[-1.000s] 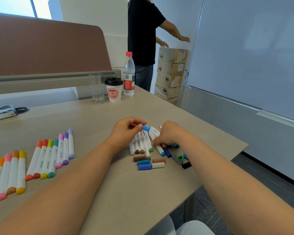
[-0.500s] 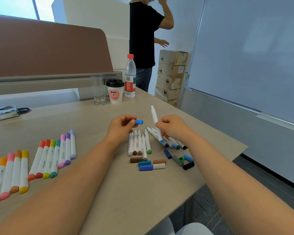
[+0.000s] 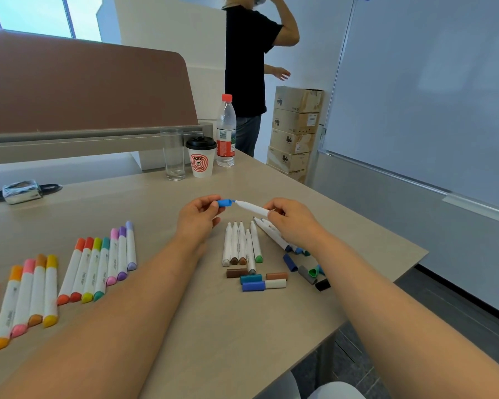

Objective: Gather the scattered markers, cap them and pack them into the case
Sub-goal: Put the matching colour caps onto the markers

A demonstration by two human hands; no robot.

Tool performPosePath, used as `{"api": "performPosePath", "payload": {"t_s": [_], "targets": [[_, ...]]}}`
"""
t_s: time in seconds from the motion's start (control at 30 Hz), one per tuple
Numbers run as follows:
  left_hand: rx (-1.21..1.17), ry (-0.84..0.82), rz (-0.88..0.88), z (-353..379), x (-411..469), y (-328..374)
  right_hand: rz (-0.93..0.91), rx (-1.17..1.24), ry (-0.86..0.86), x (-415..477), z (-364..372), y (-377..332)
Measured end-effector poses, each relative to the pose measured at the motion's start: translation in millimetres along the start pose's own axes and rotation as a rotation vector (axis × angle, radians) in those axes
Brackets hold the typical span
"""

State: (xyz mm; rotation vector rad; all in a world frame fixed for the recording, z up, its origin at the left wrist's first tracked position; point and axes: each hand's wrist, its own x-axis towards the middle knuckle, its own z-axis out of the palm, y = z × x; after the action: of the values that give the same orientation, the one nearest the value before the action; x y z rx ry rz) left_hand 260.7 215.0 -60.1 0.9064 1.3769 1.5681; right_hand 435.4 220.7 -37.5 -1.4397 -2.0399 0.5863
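My left hand pinches a blue cap above the table. My right hand grips a white marker, held level with its tip just at the cap's mouth. Beneath the hands lie several uncapped white markers in a row, with more under my right wrist. Loose caps in brown, teal, blue, white, grey and black lie in front of them. Capped markers in many colours lie in rows at the left. No case is in view.
A glass, a lidded paper cup and a water bottle stand at the table's far edge. A silver object lies far left. A person in black stands beyond, beside stacked boxes. The table's edge runs close on the right.
My right hand lifted a white marker off the pile and tilted it from upright to level. The left hand's blue cap now meets the marker's tip.
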Motion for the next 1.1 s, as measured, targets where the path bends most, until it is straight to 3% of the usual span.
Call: {"api": "performPosePath", "payload": {"t_s": [0.33,0.5,0.7,0.87,1.1], "targets": [[0.166,-0.073,0.22,0,-6,0,-0.021,-0.011,-0.063,-4,-3,-9],[0.083,-0.079,0.189,-1,-8,6,0.083,0.194,-0.185,-8,-3,-20],[0.173,-0.146,0.211,-4,-11,16,0.208,0.34,-0.378,-10,1,-37],[0.313,-0.143,0.192,-16,-3,31,0.224,0.388,-0.354,-7,11,-49],[0.6,-0.136,0.081,-49,13,53,0.164,0.138,-0.369,5,34,-73]]}}
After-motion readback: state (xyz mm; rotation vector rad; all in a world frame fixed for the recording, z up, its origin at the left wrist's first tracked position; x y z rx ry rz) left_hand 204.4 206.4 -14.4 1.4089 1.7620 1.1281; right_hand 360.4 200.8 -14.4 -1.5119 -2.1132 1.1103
